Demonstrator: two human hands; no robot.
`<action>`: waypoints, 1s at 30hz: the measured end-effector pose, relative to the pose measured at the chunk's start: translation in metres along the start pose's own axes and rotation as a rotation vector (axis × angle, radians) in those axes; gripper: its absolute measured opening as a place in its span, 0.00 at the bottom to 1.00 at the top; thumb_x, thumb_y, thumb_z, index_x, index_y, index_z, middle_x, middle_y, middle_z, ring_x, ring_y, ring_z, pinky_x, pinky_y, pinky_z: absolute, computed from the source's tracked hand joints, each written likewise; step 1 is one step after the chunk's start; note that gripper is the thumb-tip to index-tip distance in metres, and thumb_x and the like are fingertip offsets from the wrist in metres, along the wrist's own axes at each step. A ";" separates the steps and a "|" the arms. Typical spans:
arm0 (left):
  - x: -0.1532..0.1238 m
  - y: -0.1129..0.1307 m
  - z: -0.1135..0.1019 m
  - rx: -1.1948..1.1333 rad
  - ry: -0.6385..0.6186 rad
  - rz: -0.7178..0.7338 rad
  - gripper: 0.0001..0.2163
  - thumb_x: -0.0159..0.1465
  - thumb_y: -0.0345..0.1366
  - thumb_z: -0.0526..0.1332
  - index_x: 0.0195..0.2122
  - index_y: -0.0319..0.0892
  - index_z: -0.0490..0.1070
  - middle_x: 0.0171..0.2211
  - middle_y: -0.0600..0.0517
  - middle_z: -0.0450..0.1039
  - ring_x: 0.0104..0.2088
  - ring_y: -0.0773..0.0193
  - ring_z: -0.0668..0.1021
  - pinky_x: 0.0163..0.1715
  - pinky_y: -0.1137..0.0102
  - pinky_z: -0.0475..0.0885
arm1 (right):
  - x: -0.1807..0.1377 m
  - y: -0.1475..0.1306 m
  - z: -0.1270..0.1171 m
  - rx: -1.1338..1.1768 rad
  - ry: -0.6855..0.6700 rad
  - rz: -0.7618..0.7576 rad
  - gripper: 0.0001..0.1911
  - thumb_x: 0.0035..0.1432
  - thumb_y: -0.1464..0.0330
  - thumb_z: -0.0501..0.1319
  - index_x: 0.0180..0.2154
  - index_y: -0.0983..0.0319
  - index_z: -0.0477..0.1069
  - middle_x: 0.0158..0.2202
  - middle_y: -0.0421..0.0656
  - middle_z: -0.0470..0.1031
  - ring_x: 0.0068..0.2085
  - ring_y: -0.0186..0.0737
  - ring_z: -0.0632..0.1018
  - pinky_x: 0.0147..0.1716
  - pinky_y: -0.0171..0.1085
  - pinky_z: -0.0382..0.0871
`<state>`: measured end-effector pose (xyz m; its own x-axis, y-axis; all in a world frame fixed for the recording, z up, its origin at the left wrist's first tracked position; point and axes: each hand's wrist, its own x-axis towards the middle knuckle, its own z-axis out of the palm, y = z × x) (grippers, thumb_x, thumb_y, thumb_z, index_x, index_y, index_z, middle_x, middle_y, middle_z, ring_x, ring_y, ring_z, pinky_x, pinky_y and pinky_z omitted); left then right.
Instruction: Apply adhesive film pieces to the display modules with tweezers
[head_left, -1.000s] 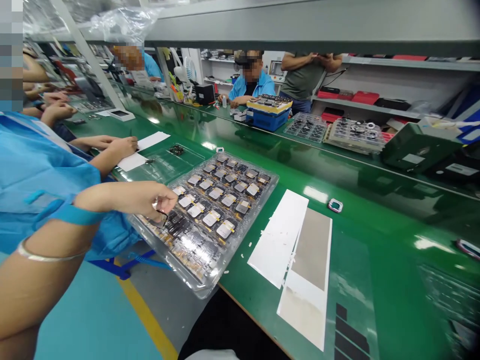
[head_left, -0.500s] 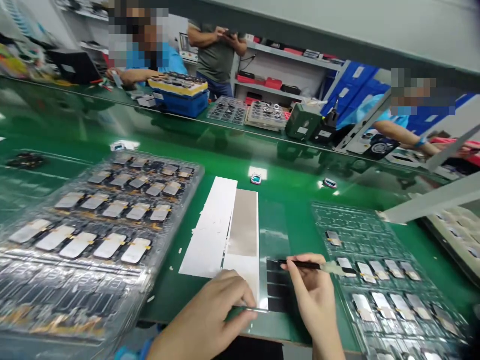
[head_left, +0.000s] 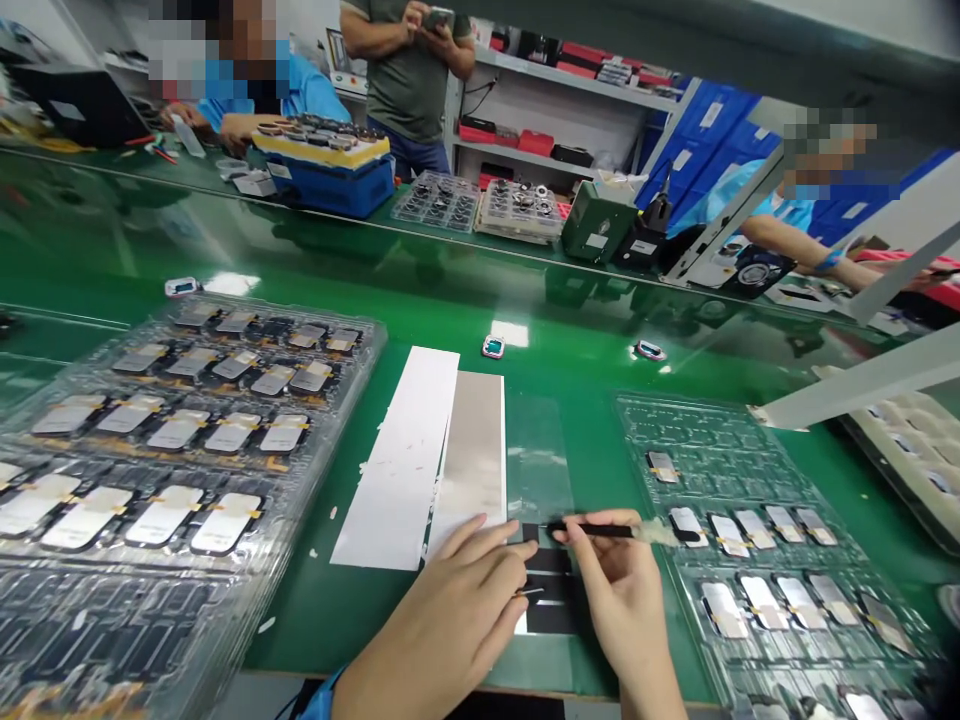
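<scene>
Right hand [head_left: 622, 590] is pinching a black-handled stick [head_left: 592, 530], grip clamped, pale wrapped end pointing right, black end just above black strips [head_left: 551, 590] lying on a clear film sheet [head_left: 536, 470] on the green bench [head_left: 315, 630]. Left hand [head_left: 442, 610] is closed on a thin metal pin [head_left: 529, 591], mostly hidden by the fingers, and has shifted toward the strips since the earlier frame. Clear trays of parts [head_left: 330, 325] [head_left: 720, 430] are sitting on both sides, a white strip [head_left: 397, 460] and grey sheet [head_left: 472, 450] just beyond. Farther off, a standing person [head_left: 405, 70] is holding a phone [head_left: 439, 17].
</scene>
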<state>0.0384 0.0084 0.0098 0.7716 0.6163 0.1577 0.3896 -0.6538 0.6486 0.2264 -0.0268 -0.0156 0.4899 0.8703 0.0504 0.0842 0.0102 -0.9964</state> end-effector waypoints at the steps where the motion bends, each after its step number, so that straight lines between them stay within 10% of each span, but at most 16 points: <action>1: 0.000 0.000 0.000 0.000 -0.004 0.000 0.12 0.71 0.28 0.52 0.54 0.44 0.65 0.56 0.49 0.73 0.62 0.58 0.68 0.65 0.53 0.59 | 0.000 0.000 0.000 0.002 0.006 0.001 0.16 0.54 0.59 0.70 0.38 0.60 0.68 0.35 0.42 0.75 0.32 0.37 0.80 0.36 0.37 0.78; 10: -0.005 0.005 -0.006 -0.134 0.150 -0.063 0.06 0.70 0.27 0.50 0.40 0.45 0.63 0.49 0.48 0.72 0.55 0.56 0.71 0.55 0.57 0.67 | -0.003 -0.009 -0.007 0.181 0.191 0.051 0.17 0.53 0.61 0.71 0.38 0.59 0.66 0.34 0.41 0.78 0.32 0.38 0.82 0.36 0.36 0.79; 15: -0.011 0.000 -0.003 -0.275 0.403 -0.162 0.07 0.72 0.31 0.50 0.35 0.45 0.58 0.35 0.51 0.66 0.37 0.61 0.72 0.37 0.67 0.69 | -0.022 -0.021 0.010 0.435 0.019 0.156 0.14 0.58 0.61 0.68 0.39 0.57 0.64 0.33 0.42 0.80 0.40 0.51 0.83 0.39 0.47 0.81; 21: -0.010 -0.004 0.000 -0.198 0.382 -0.231 0.10 0.70 0.34 0.54 0.30 0.45 0.58 0.25 0.57 0.63 0.26 0.65 0.69 0.26 0.71 0.64 | -0.036 -0.036 0.037 0.419 -0.006 -0.048 0.06 0.65 0.67 0.61 0.39 0.55 0.63 0.36 0.38 0.76 0.43 0.47 0.83 0.40 0.45 0.82; 30: -0.005 -0.002 -0.009 -0.287 0.302 -0.213 0.14 0.71 0.32 0.51 0.56 0.49 0.65 0.42 0.51 0.76 0.41 0.61 0.78 0.41 0.68 0.73 | -0.039 -0.044 0.054 0.291 -0.001 -0.308 0.08 0.66 0.74 0.56 0.40 0.54 0.61 0.36 0.39 0.76 0.41 0.38 0.82 0.44 0.44 0.80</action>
<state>0.0294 0.0108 0.0142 0.4916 0.8518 0.1809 0.3358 -0.3772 0.8631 0.1561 -0.0347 0.0226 0.4790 0.8053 0.3493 -0.0221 0.4089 -0.9123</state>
